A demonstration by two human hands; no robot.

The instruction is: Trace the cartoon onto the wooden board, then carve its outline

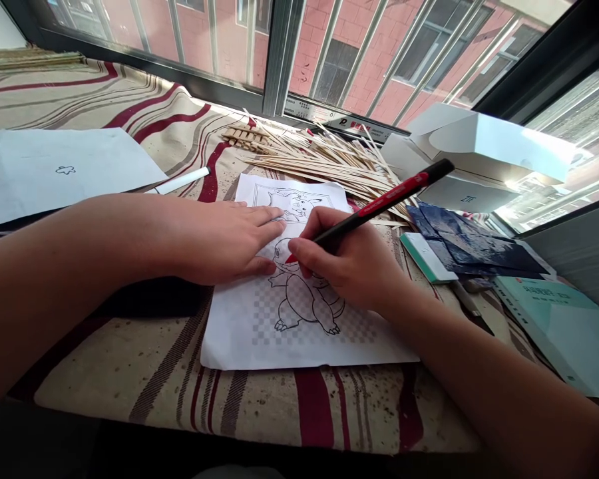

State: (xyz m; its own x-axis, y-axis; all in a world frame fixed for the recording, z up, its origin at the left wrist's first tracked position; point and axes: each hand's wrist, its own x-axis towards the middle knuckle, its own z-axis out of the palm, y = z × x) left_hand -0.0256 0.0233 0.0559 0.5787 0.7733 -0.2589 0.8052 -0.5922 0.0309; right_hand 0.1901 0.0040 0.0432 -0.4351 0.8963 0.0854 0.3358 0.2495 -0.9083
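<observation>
A sheet of paper (229, 342) printed with black outline drawings lies on the striped cloth in front of me. On it are a large cartoon creature (299, 299) over a checkered patch and a framed picture (299, 199) near the top. My left hand (219, 236) rests flat on the sheet's left side, fingers stretched out. Between the fingers of my right hand (352, 259) is a black and red marker (394, 197), slanting up to the right. Its red tip meets the drawing by the creature's head, which my fingers partly cover.
Thin wooden sticks (324, 159) are heaped behind the sheet. A white marker (182, 179) and another paper (70, 169) lie left. To the right are a white box (479, 153), dark blue packets (474, 239), a green-and-white box (426, 256) and a green book (564, 326). Windows border the back.
</observation>
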